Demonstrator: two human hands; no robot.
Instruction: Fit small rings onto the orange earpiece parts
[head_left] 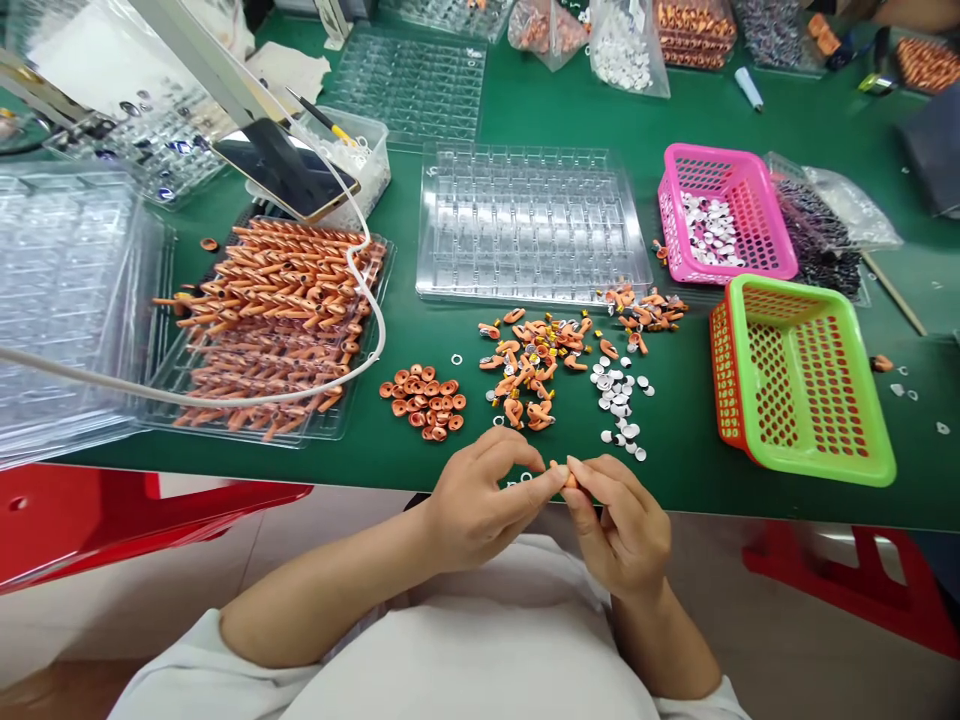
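Both my left hand (480, 500) and my right hand (622, 520) meet at the front edge of the green table. Their fingertips pinch a small orange plastic part (570, 480), mostly covered by the fingers. Just beyond the hands lies a loose pile of orange curved pieces (525, 365) with yellow bits among them. To its left is a cluster of orange round cups (427, 400). Small white discs (619, 395) are scattered to the right of the pile. A white ring (526, 478) shows beside my left fingers.
A clear tray holds rows of orange parts (277, 330) at left, with a white cable (379, 340) across it. An empty clear tray (532, 220) lies ahead. At right stand a pink basket (772, 265) with white discs and a green basket (825, 465). A phone (289, 170) leans at upper left.
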